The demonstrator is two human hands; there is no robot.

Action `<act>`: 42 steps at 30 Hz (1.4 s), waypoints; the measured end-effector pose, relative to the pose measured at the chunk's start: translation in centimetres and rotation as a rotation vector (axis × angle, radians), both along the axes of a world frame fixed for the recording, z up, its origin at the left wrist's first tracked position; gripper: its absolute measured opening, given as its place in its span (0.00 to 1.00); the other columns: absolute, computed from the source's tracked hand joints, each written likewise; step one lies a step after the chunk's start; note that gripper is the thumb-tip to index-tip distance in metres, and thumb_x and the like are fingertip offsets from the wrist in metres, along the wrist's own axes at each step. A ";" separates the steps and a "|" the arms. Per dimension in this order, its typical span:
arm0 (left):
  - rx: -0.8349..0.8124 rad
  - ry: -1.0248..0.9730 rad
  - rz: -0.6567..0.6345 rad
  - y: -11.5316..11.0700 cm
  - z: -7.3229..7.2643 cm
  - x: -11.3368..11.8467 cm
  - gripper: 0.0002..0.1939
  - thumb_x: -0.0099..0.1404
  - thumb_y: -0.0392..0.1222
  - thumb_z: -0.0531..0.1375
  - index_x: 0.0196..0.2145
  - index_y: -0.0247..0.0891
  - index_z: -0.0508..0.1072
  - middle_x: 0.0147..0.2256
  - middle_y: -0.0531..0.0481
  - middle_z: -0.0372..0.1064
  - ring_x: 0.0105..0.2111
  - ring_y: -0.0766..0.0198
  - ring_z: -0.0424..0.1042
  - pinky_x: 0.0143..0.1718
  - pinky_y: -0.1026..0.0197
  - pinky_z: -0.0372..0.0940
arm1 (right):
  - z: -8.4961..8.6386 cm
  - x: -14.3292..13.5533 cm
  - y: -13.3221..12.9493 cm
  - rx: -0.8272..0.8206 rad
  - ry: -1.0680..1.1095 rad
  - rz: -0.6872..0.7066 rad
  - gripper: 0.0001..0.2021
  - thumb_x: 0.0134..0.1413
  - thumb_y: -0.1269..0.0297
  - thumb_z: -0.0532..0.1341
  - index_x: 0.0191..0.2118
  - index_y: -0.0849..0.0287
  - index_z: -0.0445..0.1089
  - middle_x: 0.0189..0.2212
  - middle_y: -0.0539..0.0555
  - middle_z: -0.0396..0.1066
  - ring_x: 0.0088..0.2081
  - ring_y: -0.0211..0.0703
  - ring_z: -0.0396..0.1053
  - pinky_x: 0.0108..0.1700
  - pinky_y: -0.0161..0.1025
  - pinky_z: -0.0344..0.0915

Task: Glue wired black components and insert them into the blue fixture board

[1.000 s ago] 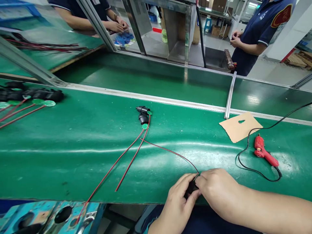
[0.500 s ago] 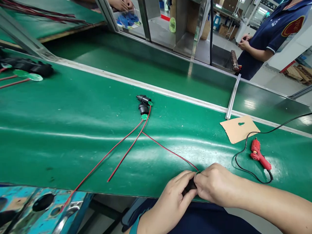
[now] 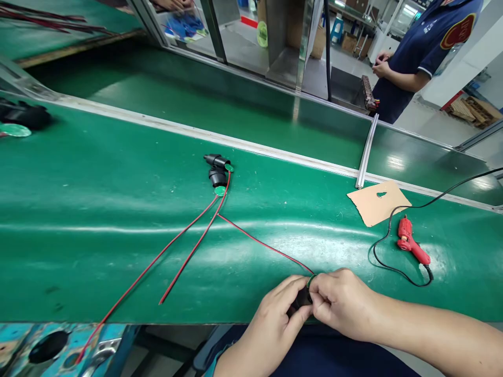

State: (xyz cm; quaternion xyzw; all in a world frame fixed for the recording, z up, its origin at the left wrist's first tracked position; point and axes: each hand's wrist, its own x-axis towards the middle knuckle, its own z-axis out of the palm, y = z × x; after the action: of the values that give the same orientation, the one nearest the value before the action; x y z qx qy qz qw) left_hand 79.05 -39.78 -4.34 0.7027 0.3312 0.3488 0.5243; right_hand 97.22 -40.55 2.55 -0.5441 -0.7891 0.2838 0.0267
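My left hand (image 3: pixel 277 317) is closed around a small black plastic part (image 3: pixel 302 298) at the table's front edge. Pinched fingers of my right hand (image 3: pixel 341 298) hold the green disc (image 3: pixel 312 280) at that part's end, mostly hidden by the fingers. A thin red wire (image 3: pixel 267 243) runs from the disc up and left over the green mat. Farther back lie two similar black plastic parts (image 3: pixel 217 177) with green discs on their ends. Their red wires (image 3: pixel 188 256) trail toward the lower left, one passing over the table edge.
A red glue gun (image 3: pixel 411 242) with a black cord (image 3: pixel 377 256) lies at right, beside a piece of cardboard (image 3: pixel 379 203). More black parts (image 3: pixel 23 112) lie at far left. A metal rail (image 3: pixel 367 152) crosses the back strip. A person (image 3: pixel 416 63) stands beyond the frame.
The view has shifted, so the things on the table sit a little farther left. My hands still hold the black part, with only slight finger movement.
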 end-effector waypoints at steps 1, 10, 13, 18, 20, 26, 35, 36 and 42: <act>-0.004 0.002 0.000 -0.1 0.0 0.0 0.13 0.66 0.29 0.59 0.45 0.42 0.75 0.40 0.49 0.76 0.40 0.59 0.77 0.43 0.60 0.73 | 0.2 0.0 0.0 0.005 -0.019 0.028 0.07 0.55 0.76 0.58 0.29 0.58 0.66 0.21 0.47 0.68 0.20 0.34 0.63 0.25 0.31 0.55; 0.023 0.016 -0.008 0.1 -0.3 -0.2 0.16 0.66 0.31 0.61 0.51 0.41 0.75 0.46 0.43 0.78 0.46 0.55 0.78 0.48 0.56 0.75 | 1.8 -0.1 0.7 0.261 -0.339 0.561 0.05 0.59 0.77 0.58 0.39 0.64 0.69 0.25 0.53 0.72 0.23 0.43 0.68 0.22 0.40 0.50; 0.004 0.060 -0.013 0.0 -0.6 -0.5 0.18 0.65 0.32 0.61 0.53 0.39 0.75 0.49 0.41 0.78 0.49 0.52 0.78 0.52 0.52 0.73 | 2.0 0.1 1.2 0.307 -0.348 0.682 0.05 0.60 0.76 0.57 0.38 0.64 0.69 0.25 0.53 0.71 0.23 0.44 0.68 0.22 0.41 0.50; -0.020 0.095 -0.033 0.0 -0.7 -0.7 0.19 0.66 0.35 0.62 0.54 0.37 0.75 0.51 0.39 0.77 0.52 0.50 0.76 0.55 0.50 0.72 | 1.7 0.7 2.0 0.279 -0.266 0.726 0.08 0.66 0.74 0.53 0.36 0.62 0.68 0.23 0.50 0.68 0.21 0.42 0.65 0.22 0.42 0.49; -0.021 0.083 -0.041 0.1 -0.5 -0.7 0.17 0.66 0.37 0.63 0.53 0.37 0.75 0.50 0.39 0.77 0.51 0.50 0.77 0.54 0.51 0.72 | 1.4 1.0 2.2 0.262 -0.201 0.681 0.10 0.68 0.72 0.53 0.35 0.62 0.67 0.23 0.50 0.68 0.22 0.41 0.64 0.23 0.41 0.50; -0.040 0.061 -0.050 0.3 -0.4 -0.6 0.16 0.67 0.37 0.62 0.52 0.40 0.75 0.48 0.42 0.77 0.49 0.53 0.77 0.52 0.54 0.72 | 0.0 1.4 1.7 0.200 0.015 0.434 0.11 0.68 0.68 0.52 0.31 0.57 0.62 0.22 0.47 0.66 0.20 0.36 0.60 0.25 0.36 0.55; -0.050 0.068 -0.048 0.5 0.0 -0.6 0.13 0.67 0.35 0.61 0.49 0.42 0.76 0.45 0.46 0.78 0.44 0.56 0.78 0.48 0.58 0.74 | -2.0 1.1 0.2 0.260 0.113 0.159 0.10 0.61 0.72 0.54 0.28 0.57 0.63 0.19 0.46 0.66 0.19 0.35 0.60 0.25 0.34 0.56; -0.045 0.072 -0.036 0.4 -0.1 -0.6 0.13 0.67 0.36 0.61 0.49 0.42 0.76 0.46 0.45 0.78 0.45 0.56 0.78 0.48 0.58 0.74 | -1.9 1.1 0.1 0.260 0.112 0.148 0.10 0.61 0.72 0.54 0.29 0.57 0.64 0.19 0.46 0.67 0.19 0.35 0.61 0.26 0.34 0.57; -0.023 0.094 0.003 0.1 -0.5 -0.6 0.13 0.66 0.38 0.63 0.48 0.43 0.77 0.47 0.45 0.79 0.47 0.53 0.78 0.50 0.56 0.74 | 0.1 1.2 0.1 0.190 -0.038 0.264 0.10 0.68 0.71 0.51 0.38 0.61 0.69 0.24 0.49 0.72 0.22 0.38 0.66 0.27 0.35 0.60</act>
State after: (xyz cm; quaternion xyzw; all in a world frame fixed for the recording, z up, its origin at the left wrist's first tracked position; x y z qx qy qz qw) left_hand 78.46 -39.67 -4.89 0.7117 0.3605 0.3123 0.5158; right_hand 98.37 -40.41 2.68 -0.4360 -0.8774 0.1985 0.0258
